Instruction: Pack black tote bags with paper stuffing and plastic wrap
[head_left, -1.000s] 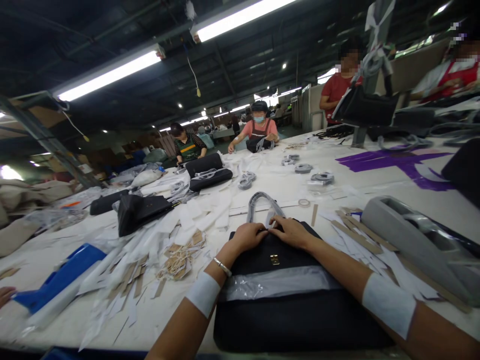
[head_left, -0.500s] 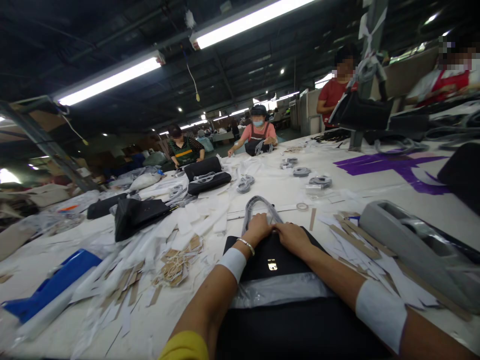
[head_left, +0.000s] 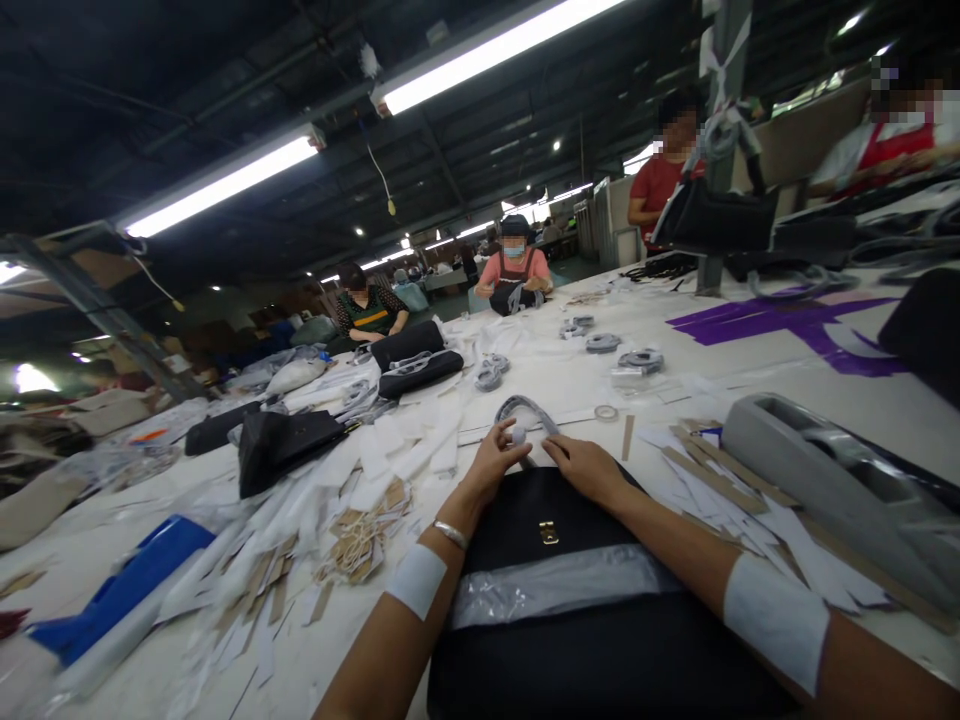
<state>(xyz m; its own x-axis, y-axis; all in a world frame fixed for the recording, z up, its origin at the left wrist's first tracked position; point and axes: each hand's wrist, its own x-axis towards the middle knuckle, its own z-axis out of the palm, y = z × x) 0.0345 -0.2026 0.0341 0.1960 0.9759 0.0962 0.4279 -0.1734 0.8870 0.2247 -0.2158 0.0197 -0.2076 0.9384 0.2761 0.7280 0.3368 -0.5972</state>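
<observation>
At top of black bag [head_left: 555,645] | left hand [head_left: 495,462] raised, grip curled around white wad [head_left: 519,436] | right hand [head_left: 589,467] palm-down, grip unclear

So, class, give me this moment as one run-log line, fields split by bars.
left hand: by handle, grip unclear | right hand: at handle's base, grip unclear | bag: black, gold clasp, plastic strip across front
</observation>
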